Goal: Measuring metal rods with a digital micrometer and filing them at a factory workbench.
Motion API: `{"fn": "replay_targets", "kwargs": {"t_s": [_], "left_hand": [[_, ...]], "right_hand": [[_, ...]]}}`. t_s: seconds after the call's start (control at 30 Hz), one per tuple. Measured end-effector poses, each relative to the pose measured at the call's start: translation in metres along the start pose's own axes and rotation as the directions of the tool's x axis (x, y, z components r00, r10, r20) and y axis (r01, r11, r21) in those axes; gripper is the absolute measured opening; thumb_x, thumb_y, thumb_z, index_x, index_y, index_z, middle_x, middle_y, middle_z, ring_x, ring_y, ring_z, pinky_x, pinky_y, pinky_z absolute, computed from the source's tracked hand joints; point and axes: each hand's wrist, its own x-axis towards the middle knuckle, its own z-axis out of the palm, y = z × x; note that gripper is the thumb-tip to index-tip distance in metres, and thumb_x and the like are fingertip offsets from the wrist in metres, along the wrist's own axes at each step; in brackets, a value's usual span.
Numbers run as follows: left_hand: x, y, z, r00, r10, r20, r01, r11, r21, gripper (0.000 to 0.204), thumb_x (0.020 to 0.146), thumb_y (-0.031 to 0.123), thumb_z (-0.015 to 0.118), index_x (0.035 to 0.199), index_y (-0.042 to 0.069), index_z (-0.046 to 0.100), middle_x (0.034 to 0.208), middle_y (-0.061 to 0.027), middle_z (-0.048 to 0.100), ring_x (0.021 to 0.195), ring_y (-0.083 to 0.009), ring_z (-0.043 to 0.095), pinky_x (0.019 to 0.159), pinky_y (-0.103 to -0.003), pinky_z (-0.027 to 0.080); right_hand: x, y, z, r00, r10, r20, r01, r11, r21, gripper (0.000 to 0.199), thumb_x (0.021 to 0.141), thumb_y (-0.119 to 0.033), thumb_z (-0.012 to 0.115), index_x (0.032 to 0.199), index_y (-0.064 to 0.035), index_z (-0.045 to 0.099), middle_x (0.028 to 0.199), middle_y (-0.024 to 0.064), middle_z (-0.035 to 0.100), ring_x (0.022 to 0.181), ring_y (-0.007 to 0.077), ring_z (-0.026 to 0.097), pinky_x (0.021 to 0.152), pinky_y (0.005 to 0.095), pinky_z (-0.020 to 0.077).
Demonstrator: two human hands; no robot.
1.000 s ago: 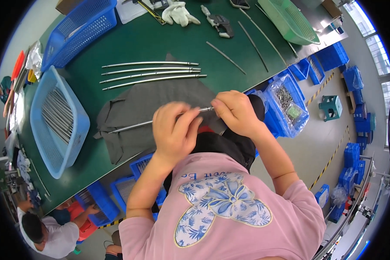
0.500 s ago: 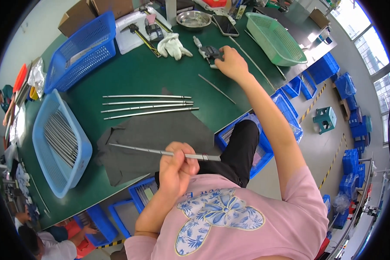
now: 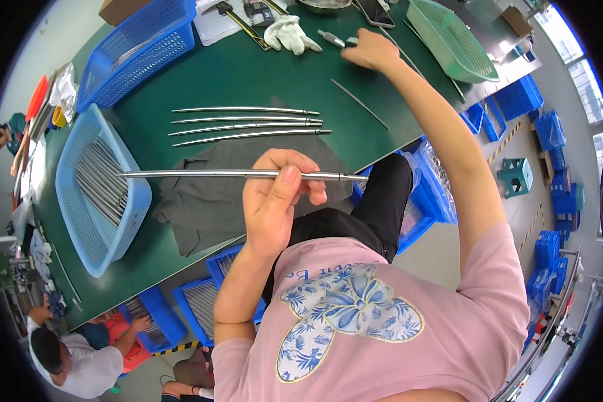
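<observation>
My left hand (image 3: 269,211) pinches a slim, shiny metal rod (image 3: 194,173) between thumb and fingers. The rod lies almost level, raised over the grey cloth (image 3: 204,218), with dark ring marks near its right end. At the far side of the green table, my right hand (image 3: 376,51) is closed over the body of a micrometer (image 3: 331,39), whose silver barrel sticks out to the left. Several similar rods (image 3: 244,126) lie side by side beyond the cloth. More fill part of a light blue basket (image 3: 100,251) on the left.
A thin rod (image 3: 360,104) lies alone nearer my right arm. White gloves (image 3: 290,35), a caliper (image 3: 244,27) and a phone (image 3: 374,13) are at the back. A blue basket (image 3: 141,60) stands back left, a green one (image 3: 452,43) back right. Another person (image 3: 77,355) sits at lower left.
My left hand has raised the rod and turned it nearly level. My right hand has closed over more of the micrometer. The whole view has shifted, with the table higher in it.
</observation>
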Motion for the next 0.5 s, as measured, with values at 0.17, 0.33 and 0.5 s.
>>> {"fn": "replay_targets", "kwargs": {"t_s": [0.17,0.33,0.5], "left_hand": [[-0.003,0.001,0.001,1.0,0.004,0.024,-0.004,1.0,-0.002,0.017,0.085,0.014,0.041,0.086,-0.002,0.047,0.077,-0.0124,0.052,0.063,-0.015,0.053,0.058,-0.026,0.045],[-0.008,0.003,-0.002,1.0,-0.006,0.02,0.006,1.0,0.016,0.018,0.084,0.015,0.042,0.083,-0.002,0.047,0.075,-0.0137,0.051,0.061,-0.0161,0.052,0.055,-0.027,0.045],[-0.007,-0.006,0.004,0.996,-0.054,0.075,0.056,0.998,-0.019,0.02,0.084,0.016,0.04,0.083,-0.003,0.046,0.073,-0.015,0.051,0.059,-0.0164,0.051,0.054,-0.026,0.045]], "right_hand": [[0.002,0.014,0.005,0.991,0.108,-0.077,-0.09,0.976,0.199,0.047,0.071,-0.05,0.048,0.092,-0.0095,0.062,0.091,0.0129,0.06,0.086,0.0277,0.057,0.076,0.0358,0.0444],[-0.065,0.05,-0.029,0.924,-0.288,0.25,-0.353,-0.394,0.849,0.025,0.071,-0.029,0.052,0.07,-0.0067,0.063,0.054,0.0089,0.057,0.038,0.0174,0.05,0.039,0.0234,0.0427],[-0.184,0.03,-0.051,0.859,-0.486,0.16,-0.453,-0.579,0.678,0.055,0.075,-0.027,0.031,0.115,0.0105,0.037,0.086,0.018,0.054,0.046,0.018,0.048,0.044,0.0264,0.0421]]}}
